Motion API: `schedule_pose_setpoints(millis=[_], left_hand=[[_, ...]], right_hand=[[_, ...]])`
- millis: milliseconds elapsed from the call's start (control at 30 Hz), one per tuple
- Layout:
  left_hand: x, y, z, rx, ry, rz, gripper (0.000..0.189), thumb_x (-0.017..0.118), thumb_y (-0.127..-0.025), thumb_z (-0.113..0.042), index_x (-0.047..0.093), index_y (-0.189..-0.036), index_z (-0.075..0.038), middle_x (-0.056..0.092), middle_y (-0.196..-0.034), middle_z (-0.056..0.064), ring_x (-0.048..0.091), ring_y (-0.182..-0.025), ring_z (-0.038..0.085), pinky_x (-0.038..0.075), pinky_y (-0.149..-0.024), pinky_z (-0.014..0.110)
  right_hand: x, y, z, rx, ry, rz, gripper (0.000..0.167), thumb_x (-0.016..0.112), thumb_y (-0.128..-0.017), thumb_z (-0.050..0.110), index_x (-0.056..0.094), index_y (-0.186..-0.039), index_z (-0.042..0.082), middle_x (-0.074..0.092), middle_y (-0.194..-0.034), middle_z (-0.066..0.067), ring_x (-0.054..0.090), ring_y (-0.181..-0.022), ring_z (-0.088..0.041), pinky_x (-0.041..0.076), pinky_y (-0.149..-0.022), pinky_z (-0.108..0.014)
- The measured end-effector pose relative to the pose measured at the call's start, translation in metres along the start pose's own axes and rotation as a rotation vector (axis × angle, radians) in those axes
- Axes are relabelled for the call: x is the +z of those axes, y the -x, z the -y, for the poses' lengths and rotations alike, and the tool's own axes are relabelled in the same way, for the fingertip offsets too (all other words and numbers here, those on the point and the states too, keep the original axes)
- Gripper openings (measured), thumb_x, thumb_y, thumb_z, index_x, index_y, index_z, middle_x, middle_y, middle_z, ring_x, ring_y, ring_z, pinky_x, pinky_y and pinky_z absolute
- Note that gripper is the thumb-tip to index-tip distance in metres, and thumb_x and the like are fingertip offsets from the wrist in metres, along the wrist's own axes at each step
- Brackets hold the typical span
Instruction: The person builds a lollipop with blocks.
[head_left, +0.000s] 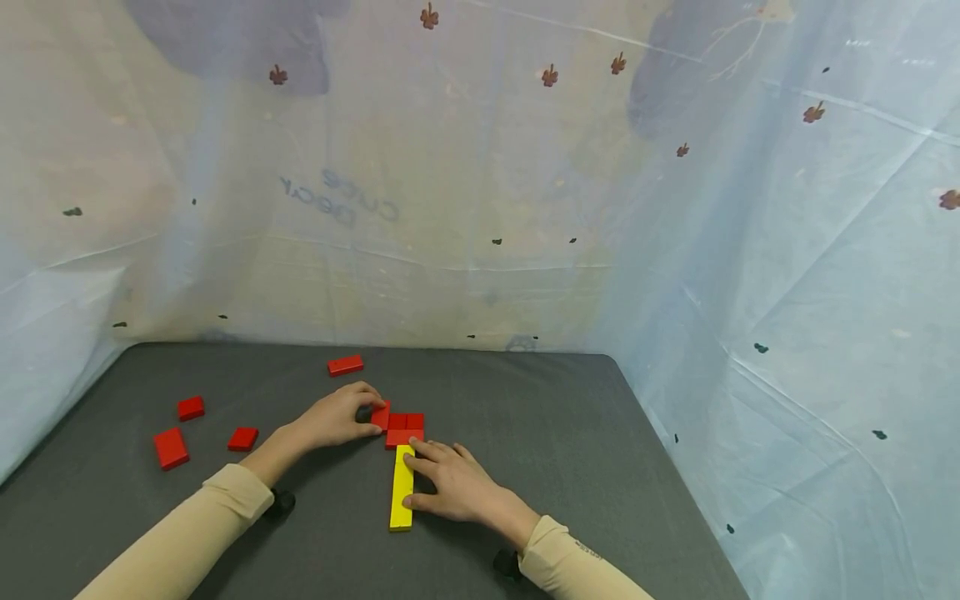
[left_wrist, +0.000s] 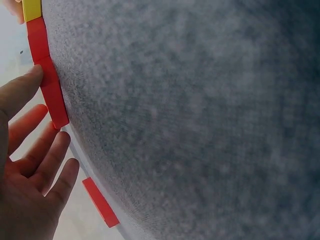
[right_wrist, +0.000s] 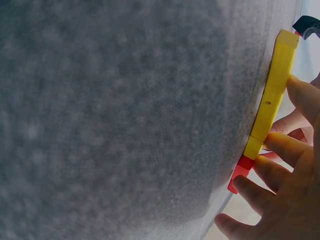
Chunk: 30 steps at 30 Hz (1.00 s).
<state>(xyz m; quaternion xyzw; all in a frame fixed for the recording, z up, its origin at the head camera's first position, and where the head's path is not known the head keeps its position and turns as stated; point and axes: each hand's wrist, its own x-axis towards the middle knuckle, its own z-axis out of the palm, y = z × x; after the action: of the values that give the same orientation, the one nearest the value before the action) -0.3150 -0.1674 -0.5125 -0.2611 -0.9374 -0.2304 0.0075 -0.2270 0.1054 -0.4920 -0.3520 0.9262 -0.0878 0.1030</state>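
Observation:
Near the table's middle, several red blocks (head_left: 405, 437) lie side by side, with a long yellow bar (head_left: 401, 500) running from them toward the front. My left hand (head_left: 343, 417) holds a red block (left_wrist: 54, 95) at the group's left side, thumb near one end and fingertips at the other. Over the yellow bar's right side spreads my right hand (head_left: 457, 483), fingers fairly straight. Its thumb touches the bar's long side, and other fingertips reach the bar's far end and the red block beyond. In the right wrist view, a seam crosses the yellow bar (right_wrist: 275, 90) near its red end.
On the left of the grey table (head_left: 525, 400) lie a larger red block (head_left: 171, 448) and two smaller ones, a red block (head_left: 191, 407) and a red block (head_left: 243, 438). Another red block (head_left: 345, 365) is near the back edge. A printed plastic curtain (head_left: 465, 183) hangs around the table.

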Motion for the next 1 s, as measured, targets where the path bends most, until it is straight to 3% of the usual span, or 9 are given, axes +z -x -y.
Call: schedule_pose_setpoints(millis=[200,367,667,1000], left_hand=[[-0.002,0.001,0.002,0.003,0.016,-0.016,0.042,0.085,-0.089,-0.035,0.075,-0.123,-0.011,0.064,-0.130,0.011,0.062,-0.117,0.033,0.055,-0.096,0.055],[-0.008,0.002,0.008,0.002,0.034,-0.071,0.040,0.082,-0.092,-0.031,0.074,-0.124,-0.009,0.063,-0.131,0.013,0.061,-0.119,0.036,0.054,-0.095,0.057],[-0.023,-0.007,0.038,-0.016,0.026,-0.183,0.033,0.075,-0.097,-0.015,0.072,-0.128,-0.003,0.062,-0.135,0.018,0.058,-0.124,0.042,0.050,-0.098,0.062],[-0.042,-0.032,0.064,-0.079,-0.025,-0.100,0.033,0.070,-0.098,-0.008,0.070,-0.131,-0.001,0.059,-0.141,0.025,0.055,-0.129,0.048,0.047,-0.102,0.065]], right_hand=[[0.000,0.000,0.000,-0.004,0.002,-0.006,0.069,0.061,-0.100,0.059,0.047,-0.159,0.025,0.031,-0.169,0.004,0.036,-0.152,-0.023,0.032,-0.120,-0.060],[-0.001,0.001,0.001,-0.007,-0.004,-0.006,0.069,0.061,-0.101,0.058,0.046,-0.159,0.024,0.031,-0.169,0.004,0.036,-0.152,-0.023,0.031,-0.120,-0.060],[-0.001,0.002,0.000,-0.010,-0.013,-0.001,0.069,0.062,-0.101,0.057,0.046,-0.159,0.025,0.031,-0.169,0.004,0.036,-0.153,-0.022,0.031,-0.120,-0.060],[-0.001,0.002,-0.002,-0.011,-0.015,0.002,0.069,0.061,-0.101,0.057,0.044,-0.160,0.026,0.029,-0.170,0.005,0.034,-0.153,-0.021,0.030,-0.121,-0.059]])
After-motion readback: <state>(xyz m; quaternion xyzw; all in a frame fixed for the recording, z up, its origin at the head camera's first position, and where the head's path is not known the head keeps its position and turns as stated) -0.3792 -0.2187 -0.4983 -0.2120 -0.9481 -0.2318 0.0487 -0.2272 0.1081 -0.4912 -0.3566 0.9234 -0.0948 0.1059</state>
